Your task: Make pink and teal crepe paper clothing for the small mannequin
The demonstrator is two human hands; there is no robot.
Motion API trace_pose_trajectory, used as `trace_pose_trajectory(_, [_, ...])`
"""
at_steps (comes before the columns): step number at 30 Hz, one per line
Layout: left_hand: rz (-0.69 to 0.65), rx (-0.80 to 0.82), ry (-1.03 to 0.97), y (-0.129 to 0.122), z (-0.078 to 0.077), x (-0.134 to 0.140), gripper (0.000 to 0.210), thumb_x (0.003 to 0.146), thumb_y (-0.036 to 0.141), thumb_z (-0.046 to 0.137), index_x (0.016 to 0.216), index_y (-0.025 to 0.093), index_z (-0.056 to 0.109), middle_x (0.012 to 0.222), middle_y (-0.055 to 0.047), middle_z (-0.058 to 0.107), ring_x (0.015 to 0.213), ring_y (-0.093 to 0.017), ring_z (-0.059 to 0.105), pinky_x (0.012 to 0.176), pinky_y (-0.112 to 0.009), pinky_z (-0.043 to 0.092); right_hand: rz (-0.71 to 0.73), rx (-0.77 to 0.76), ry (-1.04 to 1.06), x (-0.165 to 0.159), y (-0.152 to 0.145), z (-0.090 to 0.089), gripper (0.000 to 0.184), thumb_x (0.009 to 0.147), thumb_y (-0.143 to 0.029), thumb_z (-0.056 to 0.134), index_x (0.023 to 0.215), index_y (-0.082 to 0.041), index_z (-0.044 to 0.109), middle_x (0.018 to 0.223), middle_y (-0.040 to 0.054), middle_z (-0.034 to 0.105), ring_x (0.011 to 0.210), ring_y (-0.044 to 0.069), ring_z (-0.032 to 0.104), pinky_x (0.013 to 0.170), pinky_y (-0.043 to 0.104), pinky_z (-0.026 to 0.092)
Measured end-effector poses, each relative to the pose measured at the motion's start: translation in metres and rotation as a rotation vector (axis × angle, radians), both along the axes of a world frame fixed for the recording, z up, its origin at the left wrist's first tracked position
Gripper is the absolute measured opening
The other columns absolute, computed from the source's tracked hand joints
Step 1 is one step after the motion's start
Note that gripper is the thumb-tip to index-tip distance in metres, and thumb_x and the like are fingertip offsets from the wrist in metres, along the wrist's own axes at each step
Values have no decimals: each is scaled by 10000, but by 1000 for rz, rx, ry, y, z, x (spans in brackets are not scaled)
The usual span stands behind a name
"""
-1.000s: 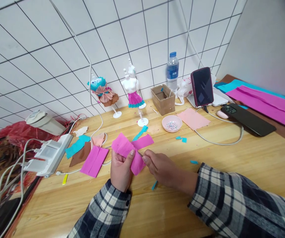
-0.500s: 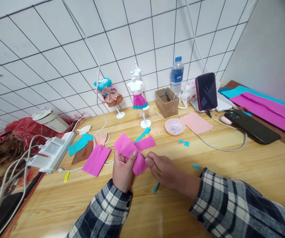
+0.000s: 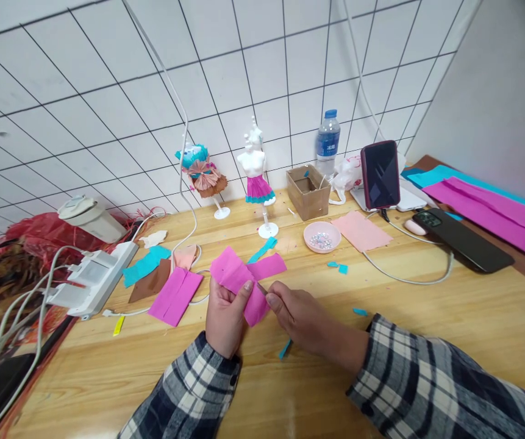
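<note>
Pinching left hand (image 3: pixel 226 314): closed on the pink paper (image 3: pixel 231 268), thumb on top, fingers mostly hidden beneath.
Right hand (image 3: pixel 296 314): bunched around a thin dark tool (image 3: pixel 262 289); its kind could not be told.
Both hands: near each other but apart, linked only through paper and tool.
Pink paper: in front of the body at the middle of the table (image 3: pixel 312 402), 1 flap spread up and left, 1 hanging between the hands. Tearing was judged the likeliest fault: thin stock, tugged by 2 hands against a hard tip, could split.
Tool: tip close to the left thumb; a slip or too strong a push risked a nick, or a mark in the wrong place.
Pink strip (image 3: pixel 269 266): reaching right, behind the tool; whether it was joined to the sheet could not be told. If loose, a slackened pinch could let it drop.
Teal scrap (image 3: pixel 285 349): on the table just below the right hand; a sweep of the right sleeve (image 3: pixel 408 366) could scatter it.
Dish (image 3: pixel 322 250): beads inside, well beyond the right hand; only a wide, careless reach seemed likely to tip it.
Cable (image 3: pixel 199 300): behind the left hand; a snagged cuff could drag it.
</note>
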State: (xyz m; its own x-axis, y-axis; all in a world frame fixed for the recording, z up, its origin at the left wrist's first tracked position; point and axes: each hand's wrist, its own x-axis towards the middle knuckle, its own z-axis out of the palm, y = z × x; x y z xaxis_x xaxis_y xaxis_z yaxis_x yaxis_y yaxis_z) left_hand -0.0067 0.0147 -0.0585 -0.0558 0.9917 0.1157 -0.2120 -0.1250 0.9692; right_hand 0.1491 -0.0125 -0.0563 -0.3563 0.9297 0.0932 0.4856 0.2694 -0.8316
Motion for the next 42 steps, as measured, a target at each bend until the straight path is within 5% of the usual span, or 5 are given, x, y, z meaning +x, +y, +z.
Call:
trace_pose_trajectory(20, [17, -12, 13, 1, 0, -1, 524, 743, 270, 753, 1191, 248, 481, 980, -21, 676, 838, -151, 658, 733, -252, 542, -38, 21, -2, 1, 3, -3, 289, 1007, -393, 247, 842, -226, 415, 685, -22, 491, 617, 144, 453, 576, 267, 229])
trace_pose_trajectory(31, [-14, -8, 38, -2, 0, 1, 526, 736, 263, 762, 1181, 250, 482, 803, 15, 674, 867, -179, 671, 820, -325, 544, 10, -18, 41, 2, 1, 2, 262, 1005, -384, 274, 844, -227, 409, 641, -40, 471, 571, 128, 437, 552, 257, 234])
trace_pose_trajectory(42, [-94, -26, 59, -9, 5, 7, 552, 755, 255, 748, 1218, 243, 449, 957, -27, 704, 907, -176, 671, 807, -306, 534, -29, -8, 58, 1, 0, 0, 250, 1011, -362, 278, 878, -222, 437, 624, -40, 495, 568, 131, 480, 570, 250, 286])
